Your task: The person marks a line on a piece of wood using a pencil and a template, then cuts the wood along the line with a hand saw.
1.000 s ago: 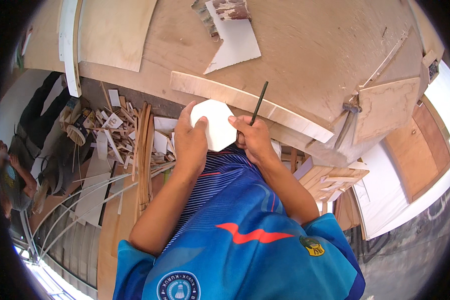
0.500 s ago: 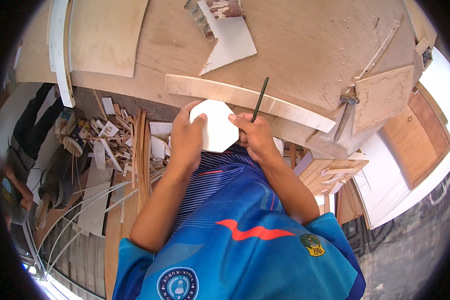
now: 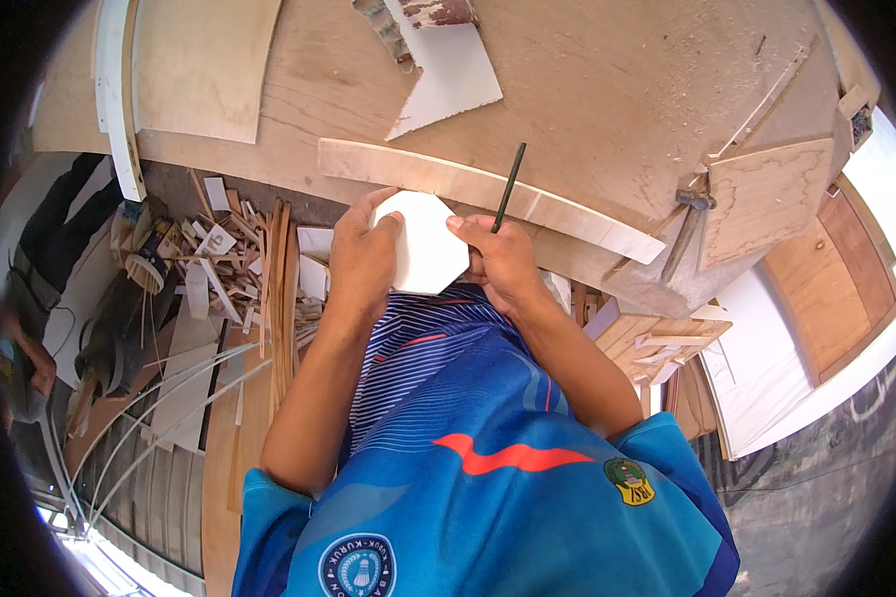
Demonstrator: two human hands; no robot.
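Note:
A flat white piece with several straight sides and cut corners (image 3: 430,244) is held in front of my body, just off the near edge of the workbench (image 3: 607,90). My left hand (image 3: 366,254) grips its left side, thumb on the face and fingers behind. On its right side, my right hand (image 3: 501,259) pinches the edge with the thumb. A thin dark pencil (image 3: 511,189) sticks up from that same right hand, pointing away from me. Most of the right fingers are hidden behind the piece.
A long wooden strip (image 3: 418,171) lies along the bench's near edge. Beyond it is a torn white board (image 3: 455,85). A hammer (image 3: 689,224) rests beside a square plywood panel (image 3: 767,199) at right. Wood offcuts (image 3: 234,259) heap below left. Another person (image 3: 30,348) is at far left.
Both hands and the white piece have shifted slightly left and away from me. The grip stays the same, and the view has moved a little.

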